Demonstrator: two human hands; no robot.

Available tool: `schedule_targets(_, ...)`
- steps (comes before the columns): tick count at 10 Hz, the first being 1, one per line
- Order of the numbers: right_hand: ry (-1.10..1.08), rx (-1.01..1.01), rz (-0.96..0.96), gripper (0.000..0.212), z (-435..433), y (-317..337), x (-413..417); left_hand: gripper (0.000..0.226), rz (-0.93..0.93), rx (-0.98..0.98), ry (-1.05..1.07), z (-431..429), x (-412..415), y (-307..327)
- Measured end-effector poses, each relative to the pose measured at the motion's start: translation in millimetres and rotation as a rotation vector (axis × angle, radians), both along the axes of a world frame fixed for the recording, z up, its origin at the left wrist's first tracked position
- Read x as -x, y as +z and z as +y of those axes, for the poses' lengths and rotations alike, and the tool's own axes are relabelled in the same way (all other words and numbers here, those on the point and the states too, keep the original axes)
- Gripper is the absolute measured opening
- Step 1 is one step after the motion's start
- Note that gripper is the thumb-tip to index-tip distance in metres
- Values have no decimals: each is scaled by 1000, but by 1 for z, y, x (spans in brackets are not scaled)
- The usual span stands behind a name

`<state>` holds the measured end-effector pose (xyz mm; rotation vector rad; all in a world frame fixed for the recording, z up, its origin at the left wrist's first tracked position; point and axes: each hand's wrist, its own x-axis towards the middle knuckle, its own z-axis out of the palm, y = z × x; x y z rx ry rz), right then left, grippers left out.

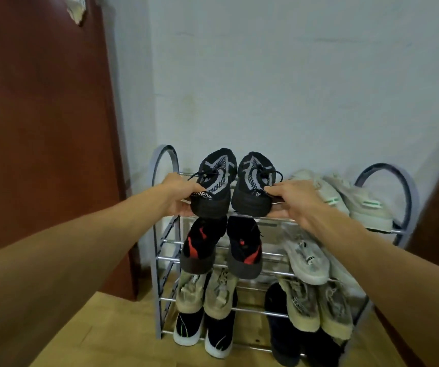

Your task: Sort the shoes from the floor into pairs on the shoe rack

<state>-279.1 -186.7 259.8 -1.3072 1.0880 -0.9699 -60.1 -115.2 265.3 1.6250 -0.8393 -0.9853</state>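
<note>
A metal shoe rack (411, 197) with several tiers stands against the white wall. On its top tier, at the left, sits a pair of black shoes with grey patterns. My left hand (180, 193) grips the heel of the left black shoe (214, 181). My right hand (295, 200) grips the heel of the right black shoe (254, 184). Both shoes point toes toward the wall, side by side and nearly touching.
A pale grey-green pair (345, 197) fills the top tier's right side. Below are a black-and-red pair (221, 245), a light grey pair (308, 258), tan pairs (207, 292), black-and-white shoes (202, 332) and dark shoes (282, 335). A brown door (40, 115) stands left; wooden floor (107, 327) below.
</note>
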Motion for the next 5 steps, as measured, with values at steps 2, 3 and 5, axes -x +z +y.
schedule_targets(2, 69, -51, 188, 49, -8, -15, -5, 6, -64, -21, 36, -15, -4, -19)
schedule_targets(3, 86, 3, 334, 46, -3, -16, -7, 11, -38, -1, 50, -10, 0, -21)
schedule_targets(5, 67, 46, 403, 49, 33, -12, 6, 33, -53, 14, 61, 29, 19, -13)
